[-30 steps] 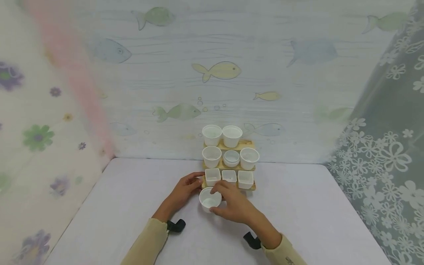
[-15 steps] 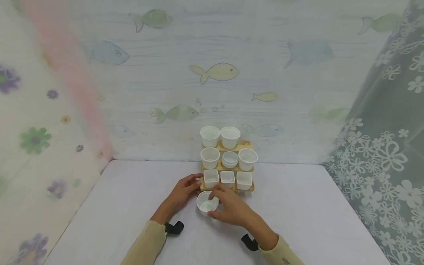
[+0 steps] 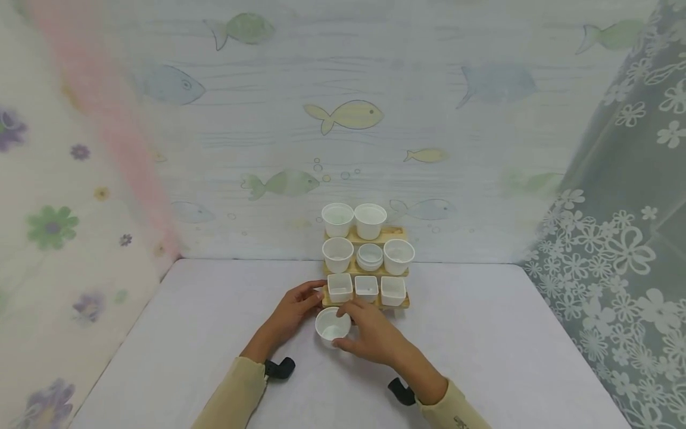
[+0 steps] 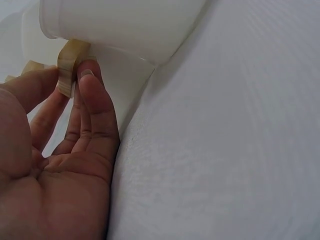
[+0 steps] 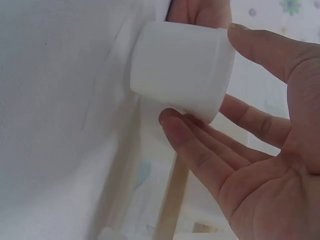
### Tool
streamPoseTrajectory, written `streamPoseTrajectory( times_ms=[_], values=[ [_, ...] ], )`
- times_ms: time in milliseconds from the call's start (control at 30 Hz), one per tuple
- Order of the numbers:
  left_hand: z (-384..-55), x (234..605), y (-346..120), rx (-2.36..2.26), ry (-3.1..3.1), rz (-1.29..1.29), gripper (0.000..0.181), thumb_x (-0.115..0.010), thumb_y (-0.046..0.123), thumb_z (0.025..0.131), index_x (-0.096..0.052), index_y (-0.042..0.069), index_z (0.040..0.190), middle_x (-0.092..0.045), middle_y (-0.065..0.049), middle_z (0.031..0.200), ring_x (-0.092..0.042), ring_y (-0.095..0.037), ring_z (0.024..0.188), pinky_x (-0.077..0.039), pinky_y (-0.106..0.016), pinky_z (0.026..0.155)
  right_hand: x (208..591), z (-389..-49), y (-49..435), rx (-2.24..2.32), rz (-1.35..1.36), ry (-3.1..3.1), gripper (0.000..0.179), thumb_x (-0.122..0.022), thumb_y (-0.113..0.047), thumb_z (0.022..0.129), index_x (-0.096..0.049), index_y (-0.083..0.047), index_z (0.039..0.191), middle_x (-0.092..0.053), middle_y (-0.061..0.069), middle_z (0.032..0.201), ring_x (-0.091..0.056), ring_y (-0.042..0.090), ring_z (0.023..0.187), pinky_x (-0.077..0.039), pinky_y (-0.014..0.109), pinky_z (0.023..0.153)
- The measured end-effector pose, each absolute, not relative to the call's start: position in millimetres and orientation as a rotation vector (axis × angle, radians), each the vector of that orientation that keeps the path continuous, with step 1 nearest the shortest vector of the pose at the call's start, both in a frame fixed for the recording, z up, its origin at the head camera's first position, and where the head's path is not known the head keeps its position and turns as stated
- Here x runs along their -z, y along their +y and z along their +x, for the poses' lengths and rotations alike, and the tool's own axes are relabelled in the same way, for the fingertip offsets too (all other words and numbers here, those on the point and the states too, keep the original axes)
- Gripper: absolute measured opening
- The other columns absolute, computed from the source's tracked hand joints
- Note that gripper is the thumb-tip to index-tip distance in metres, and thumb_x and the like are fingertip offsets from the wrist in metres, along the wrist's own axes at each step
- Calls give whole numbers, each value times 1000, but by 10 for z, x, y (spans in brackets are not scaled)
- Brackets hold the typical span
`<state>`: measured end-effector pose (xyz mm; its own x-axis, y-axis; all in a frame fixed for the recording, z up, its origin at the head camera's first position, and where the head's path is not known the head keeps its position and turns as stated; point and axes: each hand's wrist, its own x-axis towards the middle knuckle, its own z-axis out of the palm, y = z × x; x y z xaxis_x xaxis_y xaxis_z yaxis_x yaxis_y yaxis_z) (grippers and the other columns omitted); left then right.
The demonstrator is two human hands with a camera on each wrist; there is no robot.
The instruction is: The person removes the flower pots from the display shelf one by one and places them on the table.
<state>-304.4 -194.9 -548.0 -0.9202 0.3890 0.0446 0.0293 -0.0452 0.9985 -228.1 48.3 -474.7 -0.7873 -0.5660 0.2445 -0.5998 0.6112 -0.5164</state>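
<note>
Now our right hand [image 3: 375, 335] grips the round cup [image 3: 331, 327] in front of the rack [image 3: 393, 234], whose left end our left hand [image 3: 290, 310] pinches.

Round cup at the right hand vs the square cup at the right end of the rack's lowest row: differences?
Shape: the round cup has a circular rim; the square cup has a squarish one with rounded corners.
Place: the round cup is in front of the wooden rack; the square cup stands on it.
Contact: the right hand holds the round cup; neither hand touches the square cup.
Shared: both white, open-topped.
</note>
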Motion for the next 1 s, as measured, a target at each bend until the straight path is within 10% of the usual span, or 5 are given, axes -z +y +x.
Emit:
streamPoseTrajectory(
  times_ms=[1000],
  values=[
    [-3091, 5520, -1962, -2052, 1963, 444, 46, -63, 21, 109, -55, 6, 152, -70, -8, 118, -69, -18, 105, -59, -28, 88, 4363, -2310, 729, -1031, 948, -2580, 42, -86, -19, 91, -67, -9, 127, -71, 8, 120, -73, 23, 103, -62, 40, 89]
  ],
)
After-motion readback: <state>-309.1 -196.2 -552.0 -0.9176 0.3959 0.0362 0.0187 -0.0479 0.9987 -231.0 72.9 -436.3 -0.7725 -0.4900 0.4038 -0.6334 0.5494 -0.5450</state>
